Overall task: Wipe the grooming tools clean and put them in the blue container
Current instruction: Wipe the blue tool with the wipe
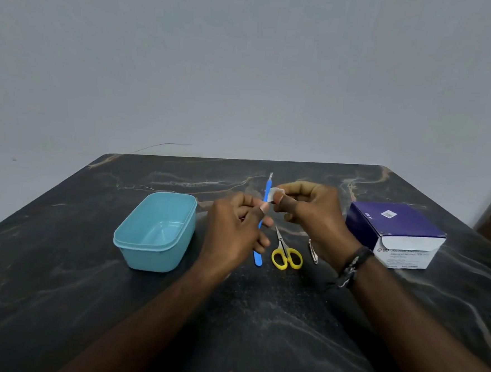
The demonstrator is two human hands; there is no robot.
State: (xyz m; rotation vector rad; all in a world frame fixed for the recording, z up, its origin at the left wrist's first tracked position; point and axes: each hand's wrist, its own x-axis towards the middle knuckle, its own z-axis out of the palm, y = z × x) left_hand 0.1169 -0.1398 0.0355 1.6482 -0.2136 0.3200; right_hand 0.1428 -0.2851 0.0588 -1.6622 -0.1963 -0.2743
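left hand (237, 228): lifted above table, fingers curled round lower shaft of blue cuticle tool (266, 193), holding it near upright, slightly tilted
right hand (309, 210): thumb and fingers pinch small white wipe (275, 194) against upper shaft of tool; dark bracelet (353, 267) on wrist
blue cuticle tool: held in air between both hands, metal forked tip up, blue end down near table
blue container (155, 230): left of hands, on table, open top, nothing seen inside
yellow scissors (286, 254): flat on table below right hand, blades pointing away, just right of tool's lower end
nail clipper (313, 251): metal, on table right of scissors, partly hidden by right wrist
swab box (396, 235): purple and white, right side of table, well apart from container
table (57, 289): dark marble look, against grey wall (246, 69)
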